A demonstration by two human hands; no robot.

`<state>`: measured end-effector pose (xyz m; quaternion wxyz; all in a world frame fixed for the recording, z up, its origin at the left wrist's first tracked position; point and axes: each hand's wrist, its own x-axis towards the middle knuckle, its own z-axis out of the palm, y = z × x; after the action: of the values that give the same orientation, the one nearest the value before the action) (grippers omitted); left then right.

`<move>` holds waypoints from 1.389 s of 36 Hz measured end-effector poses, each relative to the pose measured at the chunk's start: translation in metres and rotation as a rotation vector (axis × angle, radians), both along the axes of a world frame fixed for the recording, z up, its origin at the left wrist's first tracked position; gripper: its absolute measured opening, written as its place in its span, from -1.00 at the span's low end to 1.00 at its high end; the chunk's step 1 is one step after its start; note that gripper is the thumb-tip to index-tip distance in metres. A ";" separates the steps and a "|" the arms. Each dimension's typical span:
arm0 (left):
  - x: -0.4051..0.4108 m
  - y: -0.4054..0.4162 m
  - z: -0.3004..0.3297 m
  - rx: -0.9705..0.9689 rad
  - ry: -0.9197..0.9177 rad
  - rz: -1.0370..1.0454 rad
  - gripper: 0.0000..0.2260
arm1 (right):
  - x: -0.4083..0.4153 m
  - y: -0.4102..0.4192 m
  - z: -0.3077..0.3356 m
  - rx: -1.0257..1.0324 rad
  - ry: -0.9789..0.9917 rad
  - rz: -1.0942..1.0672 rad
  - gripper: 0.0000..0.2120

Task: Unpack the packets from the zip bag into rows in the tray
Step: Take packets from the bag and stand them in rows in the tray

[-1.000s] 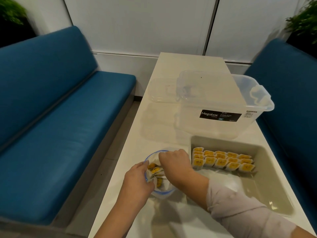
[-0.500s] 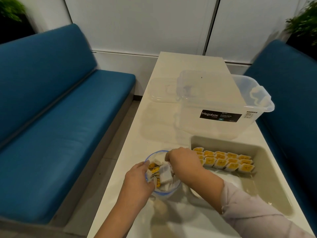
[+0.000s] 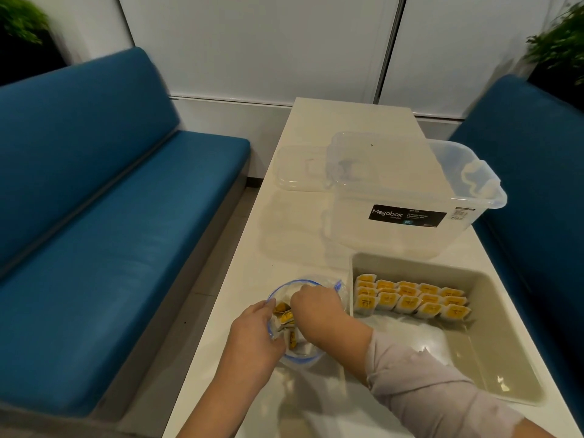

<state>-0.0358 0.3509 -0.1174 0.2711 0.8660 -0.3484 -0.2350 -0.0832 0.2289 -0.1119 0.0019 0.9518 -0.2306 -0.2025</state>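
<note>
Head view: I see both hands at the zip bag (image 3: 284, 287) on the table (image 3: 316, 121).
Left hand (image 3: 254, 331): grips the bag's rim, holding it wide.
Right hand (image 3: 316, 306): reaches inside; I cannot tell its grip.
Packets (image 3: 410, 298): rows along the tray (image 3: 505, 374) far wall; more lie in the bag.

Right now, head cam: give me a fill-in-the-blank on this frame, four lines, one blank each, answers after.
1. The right hand reaches into the open mouth of the ____.
2. The left hand holds the zip bag by its ____ rim.
3. The packets already unpacked stand in rows at the ____ end of the tray.
4. The clear box beyond the tray carries a black label reading ____.

Answers: zip bag; left; far; Megabox
</note>
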 end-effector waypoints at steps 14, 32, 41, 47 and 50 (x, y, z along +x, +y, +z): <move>-0.003 -0.001 0.002 -0.034 0.008 -0.002 -0.44 | 0.000 -0.010 -0.015 0.206 -0.096 -0.097 -0.84; -0.002 -0.001 0.004 0.007 -0.014 -0.009 -0.43 | -0.024 -0.025 0.045 0.421 -0.327 -0.221 -0.92; -0.002 -0.002 0.008 0.018 -0.052 -0.033 -0.48 | -0.040 -0.032 0.065 0.515 -0.372 -0.217 -0.91; -0.002 -0.003 0.008 0.048 -0.061 -0.029 -0.41 | -0.049 -0.026 0.067 0.463 -0.381 -0.225 -0.84; -0.003 -0.004 0.009 0.044 -0.067 -0.035 -0.42 | -0.055 -0.028 0.070 0.414 -0.386 -0.187 -0.94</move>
<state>-0.0388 0.3472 -0.1084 0.2360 0.8729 -0.3670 -0.2184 -0.1381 0.2014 -0.0421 -0.2548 0.9274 -0.2672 -0.0596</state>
